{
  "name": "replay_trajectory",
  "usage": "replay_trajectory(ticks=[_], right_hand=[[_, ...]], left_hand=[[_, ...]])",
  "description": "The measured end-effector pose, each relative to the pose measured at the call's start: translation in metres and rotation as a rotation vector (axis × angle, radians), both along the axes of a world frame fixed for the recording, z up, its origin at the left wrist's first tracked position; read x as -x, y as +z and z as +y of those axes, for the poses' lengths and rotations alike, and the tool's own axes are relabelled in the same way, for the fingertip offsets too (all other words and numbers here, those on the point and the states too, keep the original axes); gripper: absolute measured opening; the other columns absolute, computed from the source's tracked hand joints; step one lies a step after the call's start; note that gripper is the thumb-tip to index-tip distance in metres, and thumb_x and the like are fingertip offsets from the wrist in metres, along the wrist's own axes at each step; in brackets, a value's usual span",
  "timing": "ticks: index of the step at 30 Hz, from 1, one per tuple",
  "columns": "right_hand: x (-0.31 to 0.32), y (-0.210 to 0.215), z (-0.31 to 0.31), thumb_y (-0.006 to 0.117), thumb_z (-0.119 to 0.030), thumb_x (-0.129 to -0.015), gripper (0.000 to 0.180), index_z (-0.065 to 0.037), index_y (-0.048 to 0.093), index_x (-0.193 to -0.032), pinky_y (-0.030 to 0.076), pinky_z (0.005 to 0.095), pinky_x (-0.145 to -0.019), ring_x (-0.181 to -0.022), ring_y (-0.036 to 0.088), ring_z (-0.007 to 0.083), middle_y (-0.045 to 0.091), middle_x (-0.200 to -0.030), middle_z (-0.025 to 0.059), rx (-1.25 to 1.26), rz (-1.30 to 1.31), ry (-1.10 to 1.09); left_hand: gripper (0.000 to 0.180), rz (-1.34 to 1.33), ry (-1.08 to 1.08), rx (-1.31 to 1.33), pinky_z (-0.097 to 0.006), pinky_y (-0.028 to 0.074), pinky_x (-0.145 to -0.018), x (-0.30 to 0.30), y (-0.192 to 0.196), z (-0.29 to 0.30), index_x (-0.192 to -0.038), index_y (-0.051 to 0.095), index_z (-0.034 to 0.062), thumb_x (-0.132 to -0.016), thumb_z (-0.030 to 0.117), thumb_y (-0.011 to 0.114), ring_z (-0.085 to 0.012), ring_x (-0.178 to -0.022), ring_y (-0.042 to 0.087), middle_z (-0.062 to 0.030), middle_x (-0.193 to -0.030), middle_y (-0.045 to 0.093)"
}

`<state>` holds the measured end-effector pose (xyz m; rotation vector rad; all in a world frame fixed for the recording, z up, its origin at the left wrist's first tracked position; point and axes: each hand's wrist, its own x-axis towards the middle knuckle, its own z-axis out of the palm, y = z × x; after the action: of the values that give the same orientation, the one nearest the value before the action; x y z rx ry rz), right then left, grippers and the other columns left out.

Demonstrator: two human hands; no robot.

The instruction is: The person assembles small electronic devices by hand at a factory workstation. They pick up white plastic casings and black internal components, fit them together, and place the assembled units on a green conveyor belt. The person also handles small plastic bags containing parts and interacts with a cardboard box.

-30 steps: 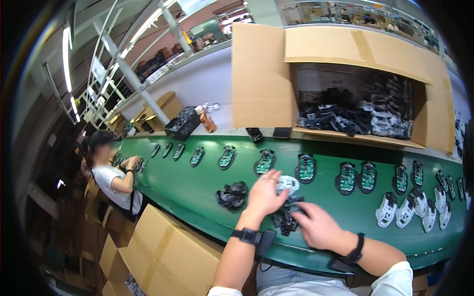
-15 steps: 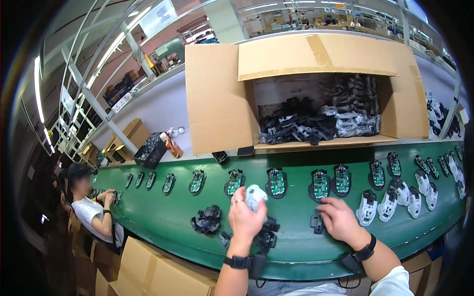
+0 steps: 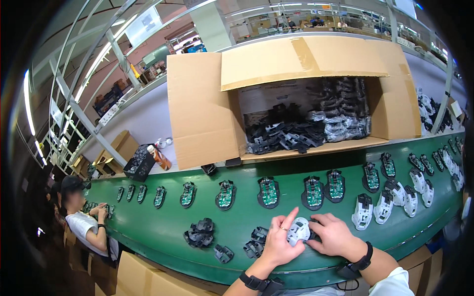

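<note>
My left hand (image 3: 280, 245) holds a white mouse shell (image 3: 298, 230) between thumb and fingers, low over the green work surface (image 3: 237, 269). From the right, my right hand (image 3: 336, 236) closes on a black plastic part (image 3: 313, 232), mostly hidden by its fingers, and brings it against the shell's right side. Whether the two are joined I cannot tell. Left of my hands lie loose black plastic parts (image 3: 255, 241), a single black part (image 3: 223, 254) and a larger pile of black parts (image 3: 199, 233).
Behind my hands runs a row of black mouse bases with green circuit boards (image 3: 269, 192). Several white shells (image 3: 383, 207) lie at the right. An open cardboard box (image 3: 200, 113) of black parts stands at the back. At the far left, a co-worker (image 3: 81, 222) handles small parts.
My left hand has moved right with the white shell. My right hand has picked up a black part from the work surface and met the shell with it. The view has shifted slightly.
</note>
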<state>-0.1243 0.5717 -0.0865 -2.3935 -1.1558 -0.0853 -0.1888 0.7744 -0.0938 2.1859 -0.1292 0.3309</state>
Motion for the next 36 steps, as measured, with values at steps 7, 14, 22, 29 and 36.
replay_trajectory(ticks=[7,14,22,29,36], right_hand=[[0.012,-0.017,0.015,0.073,-0.024,-0.090,0.039,-0.002,0.066,-0.121,0.059,0.0397,-0.083,-0.096,0.069,0.0351,0.067,-0.117,0.0186,-0.500,0.398,0.076],[-0.012,-0.022,0.009,0.068,-0.023,-0.091,0.044,-0.002,0.064,-0.129,0.052,0.0431,-0.101,-0.122,0.060,0.0372,0.058,-0.136,0.0211,-0.405,0.415,0.260],[-0.013,-0.008,-0.011,0.078,-0.028,-0.081,0.064,0.000,0.057,-0.135,0.049,0.0447,-0.104,-0.129,0.053,0.0361,0.056,-0.140,0.0183,0.130,0.001,0.194],[-0.008,-0.013,0.006,0.078,-0.033,-0.082,0.065,0.002,0.057,-0.131,0.052,0.0453,-0.098,-0.115,0.060,0.0389,0.061,-0.132,0.0195,-0.025,0.080,0.042],[0.004,0.004,0.016,0.083,-0.023,-0.082,0.071,0.006,0.054,-0.139,0.048,0.0432,-0.107,-0.128,0.058,0.0389,0.057,-0.142,0.0250,-0.561,0.247,0.123]], left_hand=[[0.073,-0.292,0.105,0.245,-0.044,0.049,-0.096,-0.009,-0.043,-0.003,-0.136,0.046,-0.0015,-0.069,0.010,0.071,-0.0356,-0.104,0.057,-0.0233,-0.123,0.050],[0.074,-0.372,0.029,-0.112,-0.043,0.044,-0.093,0.005,-0.008,-0.013,-0.135,0.044,0.0007,-0.071,0.012,0.080,-0.0324,-0.106,0.047,-0.0191,-0.116,0.046],[0.057,-0.187,0.214,-0.336,-0.042,0.052,-0.078,0.041,0.007,0.005,-0.100,0.063,0.0046,-0.063,0.034,0.094,-0.0331,-0.088,0.061,-0.0144,-0.094,0.061],[0.045,-0.097,-0.041,-0.513,-0.040,0.055,-0.079,0.066,0.014,0.019,-0.093,0.069,0.0074,-0.067,0.036,0.091,-0.0304,-0.087,0.066,-0.0101,-0.093,0.066],[0.036,-0.283,0.274,-0.036,-0.035,0.059,-0.075,0.040,-0.017,0.021,-0.110,0.070,0.0011,-0.078,0.014,0.081,-0.0239,-0.082,0.074,-0.0135,-0.093,0.075]])
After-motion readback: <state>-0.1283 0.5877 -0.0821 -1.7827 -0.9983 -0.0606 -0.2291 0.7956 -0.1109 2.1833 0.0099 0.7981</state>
